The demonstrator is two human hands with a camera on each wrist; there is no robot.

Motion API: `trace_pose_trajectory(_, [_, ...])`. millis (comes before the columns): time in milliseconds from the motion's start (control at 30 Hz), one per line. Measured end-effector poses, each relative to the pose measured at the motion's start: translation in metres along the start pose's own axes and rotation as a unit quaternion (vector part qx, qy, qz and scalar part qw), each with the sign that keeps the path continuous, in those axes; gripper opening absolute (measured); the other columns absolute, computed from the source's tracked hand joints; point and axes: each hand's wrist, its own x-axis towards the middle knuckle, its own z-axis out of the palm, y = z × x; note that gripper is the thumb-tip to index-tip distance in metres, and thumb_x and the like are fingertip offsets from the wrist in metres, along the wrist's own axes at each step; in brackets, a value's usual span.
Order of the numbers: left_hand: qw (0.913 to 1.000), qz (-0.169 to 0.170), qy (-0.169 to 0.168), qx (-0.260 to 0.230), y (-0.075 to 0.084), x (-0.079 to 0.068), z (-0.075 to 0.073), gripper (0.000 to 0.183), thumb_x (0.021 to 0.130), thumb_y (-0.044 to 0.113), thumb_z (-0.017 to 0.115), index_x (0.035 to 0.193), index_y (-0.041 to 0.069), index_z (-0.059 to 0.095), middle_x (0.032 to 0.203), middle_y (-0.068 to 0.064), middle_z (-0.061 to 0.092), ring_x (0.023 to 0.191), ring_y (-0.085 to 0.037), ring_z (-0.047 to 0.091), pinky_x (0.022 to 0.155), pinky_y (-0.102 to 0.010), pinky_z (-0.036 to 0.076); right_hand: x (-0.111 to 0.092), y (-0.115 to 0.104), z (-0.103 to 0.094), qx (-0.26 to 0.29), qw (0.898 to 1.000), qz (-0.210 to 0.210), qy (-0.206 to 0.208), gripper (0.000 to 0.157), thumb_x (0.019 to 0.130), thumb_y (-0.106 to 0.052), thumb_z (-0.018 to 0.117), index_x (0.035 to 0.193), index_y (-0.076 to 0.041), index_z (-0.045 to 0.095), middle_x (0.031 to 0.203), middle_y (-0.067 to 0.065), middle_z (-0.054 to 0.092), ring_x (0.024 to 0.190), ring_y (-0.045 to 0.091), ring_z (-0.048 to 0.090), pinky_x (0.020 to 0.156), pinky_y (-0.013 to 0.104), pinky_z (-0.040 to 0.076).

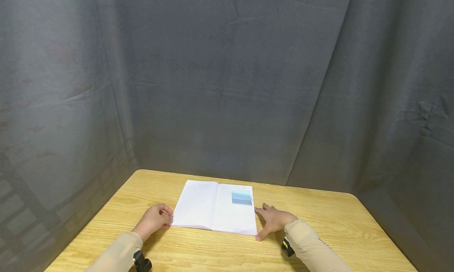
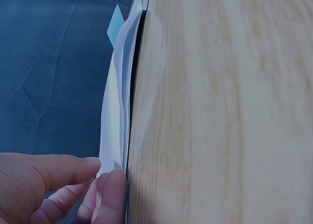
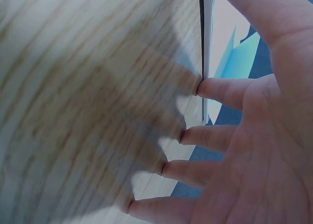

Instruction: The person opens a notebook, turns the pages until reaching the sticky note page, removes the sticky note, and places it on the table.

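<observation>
An open notebook (image 1: 198, 205) with lined white pages lies flat on the table. On the upper part of its right page sits a light blue sticky note (image 1: 241, 197), its lower edge lifted off the paper in the right wrist view. My left hand (image 1: 156, 220) is at the notebook's lower left corner, and in the left wrist view its thumb and fingers pinch the page edges (image 2: 115, 106), which bow slightly apart. Spread fingers mark my right hand (image 1: 272, 220), beside the right edge; its fingertips (image 3: 188, 135) rest on the wood, one right at the notebook's edge.
The pale wooden table (image 1: 340, 228) has rounded far corners. Grey curtains (image 1: 220, 86) hang behind it and along both sides. Each wrist carries a small black camera, such as the left one (image 1: 142, 262).
</observation>
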Motion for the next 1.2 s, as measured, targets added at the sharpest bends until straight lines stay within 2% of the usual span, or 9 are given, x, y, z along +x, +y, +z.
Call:
trace_pose_trajectory(367, [0.9999,-0.001,-0.01,0.008,0.0005,0.0007,0.0017,0.011,0.081,-0.005,0.062,0.092,-0.003,0.06,0.087,-0.013,0.059,0.072,-0.019,0.058,0.065,-0.033,0.057,0.0018,-0.0001,0.0009,-0.003,1.0,0.001,-0.001,0.106,0.066,-0.049,0.084,0.149,-0.007,0.034,0.153,0.03,0.023,0.136,0.058,0.023,0.102,0.074,0.026])
trace_pose_trajectory(1200, [0.998,-0.003,-0.025,0.058,0.0031,0.004,0.0046,0.016,0.075,-0.009,0.068,0.09,-0.003,0.065,0.081,-0.011,0.056,0.07,-0.019,0.058,0.065,-0.031,0.057,-0.0006,-0.002,-0.0005,-0.002,1.0,0.004,0.0,0.106,0.067,-0.049,0.084,0.149,-0.007,0.033,0.153,0.031,0.022,0.136,0.058,0.023,0.102,0.074,0.026])
